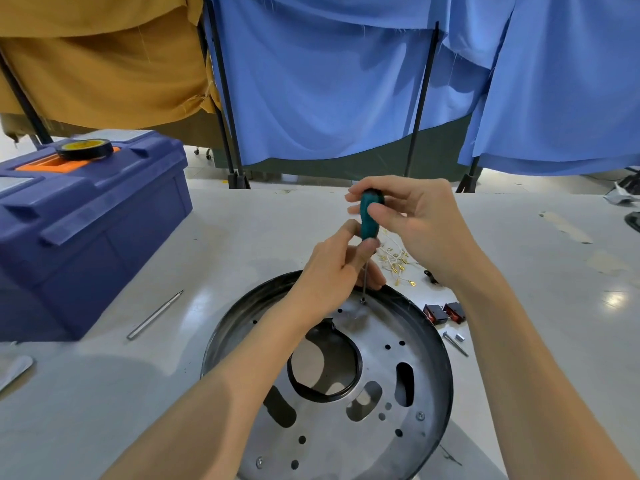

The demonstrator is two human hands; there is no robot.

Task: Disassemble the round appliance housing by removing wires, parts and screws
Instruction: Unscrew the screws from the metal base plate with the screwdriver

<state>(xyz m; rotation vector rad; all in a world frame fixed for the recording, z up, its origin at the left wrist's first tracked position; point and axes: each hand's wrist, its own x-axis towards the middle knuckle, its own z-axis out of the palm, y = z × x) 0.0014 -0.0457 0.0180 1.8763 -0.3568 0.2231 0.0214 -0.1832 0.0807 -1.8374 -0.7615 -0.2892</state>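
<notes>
– Since that round housing (332, 441) lies flat on the tabletop (242, 237), won't it skid?
– Probably, looks like stiff, lightish sheet metal imo. Rn the right hand (415, 223) grips the screwdriver (370, 216) by its handle, and the left hand (332, 271) pinches the shaft over the far-edge screw (362, 301). I'd brace the black rim (441, 344).

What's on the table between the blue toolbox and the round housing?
A thin metal rod lies on the table between the toolbox and the housing, touching neither; the rest of that stretch is bare. Head view shows it.
</notes>
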